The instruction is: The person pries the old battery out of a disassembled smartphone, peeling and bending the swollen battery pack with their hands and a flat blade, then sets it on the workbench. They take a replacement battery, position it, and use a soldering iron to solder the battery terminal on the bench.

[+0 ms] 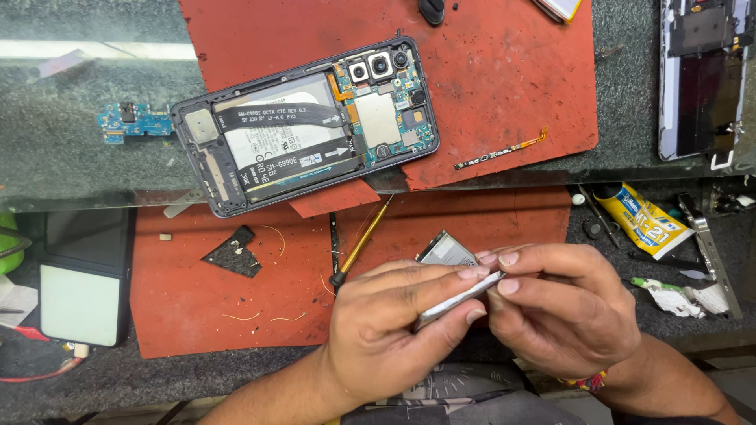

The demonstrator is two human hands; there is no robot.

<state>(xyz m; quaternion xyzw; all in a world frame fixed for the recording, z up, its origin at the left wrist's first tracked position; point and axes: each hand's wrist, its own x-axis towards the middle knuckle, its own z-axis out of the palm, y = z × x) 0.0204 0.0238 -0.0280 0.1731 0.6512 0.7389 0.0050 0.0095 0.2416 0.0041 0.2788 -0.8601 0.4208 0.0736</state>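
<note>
Down near the bench edge, left hand (386,330) and right hand (563,307) are both pinching a flat battery (453,275); the opened phone (303,126) is lying on the red mat (488,79), its shell holding boards and cables.

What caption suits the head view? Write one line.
Both hands grip a thin flat battery below an opened phone.

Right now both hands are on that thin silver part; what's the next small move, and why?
Probably keep the left hand steady and peel with the right hand slowly along the edge of the thin silver part. Both sets of fingertips pinch that edge in mid-air, and the opened phone lies apart on the red mat, so nothing braces the part but the hands.
</note>
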